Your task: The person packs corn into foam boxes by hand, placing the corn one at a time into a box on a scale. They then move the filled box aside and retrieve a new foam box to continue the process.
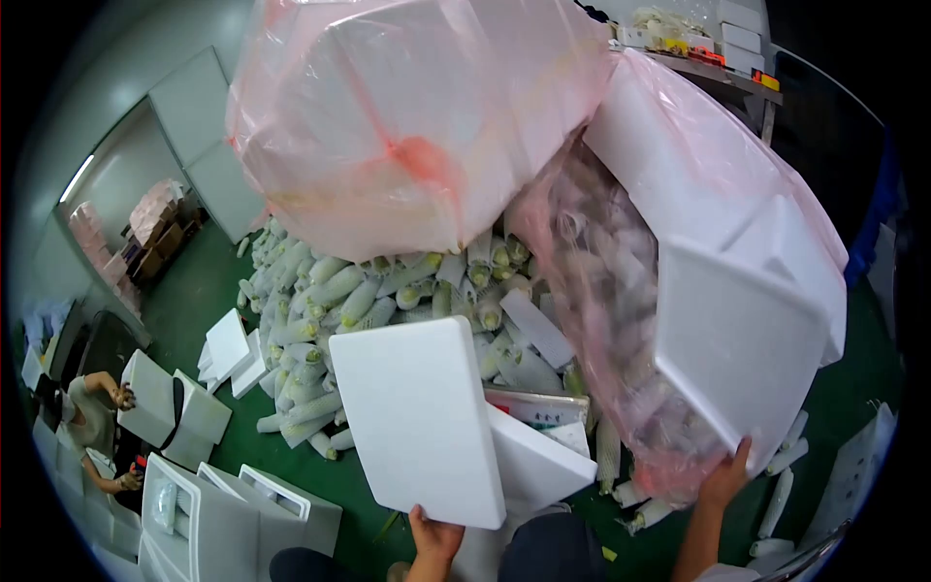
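My left hand grips the lower edge of a white foam lid, which stands tilted in front of me. The fingers behind the lid are hidden. At the right, my right hand holds the bottom corner of a second white foam lid, slightly blurred. This lid leans before a pink plastic bag with more white foam pieces inside. Between the two lids, another white foam piece lies at a slant. Behind is a large heap of produce in white foam netting, with yellow-green ends showing.
A big pink bag of white foam sits over the heap. Open foam boxes stand at lower left. Beyond them a co-worker handles a foam box. Loose wrapped produce lies on the green floor at right.
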A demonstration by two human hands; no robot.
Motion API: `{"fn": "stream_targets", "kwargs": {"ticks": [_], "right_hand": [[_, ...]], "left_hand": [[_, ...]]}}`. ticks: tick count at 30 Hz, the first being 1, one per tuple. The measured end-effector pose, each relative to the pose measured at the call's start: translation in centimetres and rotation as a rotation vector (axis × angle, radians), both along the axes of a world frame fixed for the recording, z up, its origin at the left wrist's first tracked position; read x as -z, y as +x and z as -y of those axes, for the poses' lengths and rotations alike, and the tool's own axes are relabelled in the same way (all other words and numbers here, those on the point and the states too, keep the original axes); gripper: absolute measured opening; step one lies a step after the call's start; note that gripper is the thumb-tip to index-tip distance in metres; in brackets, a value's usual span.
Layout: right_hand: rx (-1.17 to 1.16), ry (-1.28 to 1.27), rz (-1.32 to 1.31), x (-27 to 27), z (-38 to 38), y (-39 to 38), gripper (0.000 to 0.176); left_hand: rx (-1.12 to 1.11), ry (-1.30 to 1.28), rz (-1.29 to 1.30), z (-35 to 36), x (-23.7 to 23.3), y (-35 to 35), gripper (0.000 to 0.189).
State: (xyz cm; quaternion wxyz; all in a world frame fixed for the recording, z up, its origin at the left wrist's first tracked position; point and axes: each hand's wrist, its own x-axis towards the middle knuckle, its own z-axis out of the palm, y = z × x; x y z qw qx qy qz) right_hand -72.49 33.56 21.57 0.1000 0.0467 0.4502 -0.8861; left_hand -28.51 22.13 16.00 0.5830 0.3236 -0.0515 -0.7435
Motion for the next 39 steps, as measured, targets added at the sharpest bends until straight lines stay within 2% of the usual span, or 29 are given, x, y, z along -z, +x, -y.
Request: {"fn": "stream_targets", "kwargs": {"ticks": [1, 3, 6, 7, 10, 11, 14, 15, 19, 22, 24, 25, 27, 28, 32, 36, 39], "right_hand": [[0.012, 0.055, 0.063, -0.5, -3.4, 1.6, 0.050], [0.002, 0.172, -0.176, 2.6, -8.2, 4.3, 0.055], [-0.052, 0.291, 0.089, 0.7, -11.5, 10.7, 0.056], [-0.056, 0.313, 0.185, 0.7, -12.5, 12.7, 0.057], [-0.157, 0.278, 0.246, 0.5, -14.0, 18.0, 0.055], [-0.159, 0.201, 0.148, -0.4, -14.1, 19.4, 0.054], [0.002, 0.348, 0.007, -3.4, -15.3, 20.2, 0.052], [0.080, 0.365, -0.021, -4.0, -16.2, 19.4, 0.052], [0.153, 0.089, -0.183, -10.4, -18.4, 18.9, 0.048], [-0.096, 0.066, -0.231, -11.5, -16.5, 23.3, 0.051], [-0.314, 0.081, -0.250, -11.2, -14.0, 25.4, 0.053], [-0.387, 0.083, -0.249, -11.5, -12.5, 26.3, 0.054], [-0.509, 0.087, -0.264, -12.4, -9.0, 27.5, 0.055], [-0.557, 0.091, -0.270, -13.0, -7.6, 27.9, 0.056], [-0.702, 0.128, -0.311, -14.6, -2.5, 29.6, 0.059], [-0.771, 0.110, -0.287, -15.6, 0.1, 31.5, 0.062], [-0.821, 0.082, -0.259, -16.2, 1.4, 32.4, 0.065]], "left_hand": [[-0.019, 0.000, -0.004, 0.2, 0.8, 0.4, 0.075], [-0.051, -0.008, -0.009, 0.6, 2.2, 1.2, 0.071], [-0.016, 0.006, -0.018, 1.1, 6.6, 2.8, 0.073], [0.010, 0.024, -0.028, 0.4, 6.2, 3.2, 0.074], [0.272, -0.099, -0.101, -1.4, 7.4, 0.7, 0.079], [0.368, -0.117, -0.146, -2.0, 6.9, -0.4, 0.077], [0.188, -0.087, -0.057, -3.8, -0.5, -1.3, 0.070], [0.130, -0.058, -0.037, -3.5, -0.3, -0.3, 0.072], [0.143, -0.130, -0.195, -6.1, -11.1, 1.9, 0.070], [0.308, -0.169, -0.226, -7.7, -14.6, 3.8, 0.072], [0.359, -0.176, -0.157, -8.0, -14.6, 5.5, 0.074], [0.310, -0.300, -0.021, -8.2, -15.3, 6.1, 0.077], [0.257, -0.444, 0.114, -8.5, -16.9, 8.5, 0.099], [0.176, -0.490, 0.242, -8.8, -17.2, 9.7, 0.104], [-0.041, -0.469, 0.590, -12.0, -17.8, 16.0, 0.122], [0.007, -0.449, 0.600, -13.2, -17.0, 17.8, 0.125], [0.246, -0.268, 0.320, -13.2, -16.4, 21.2, 0.118]]}}
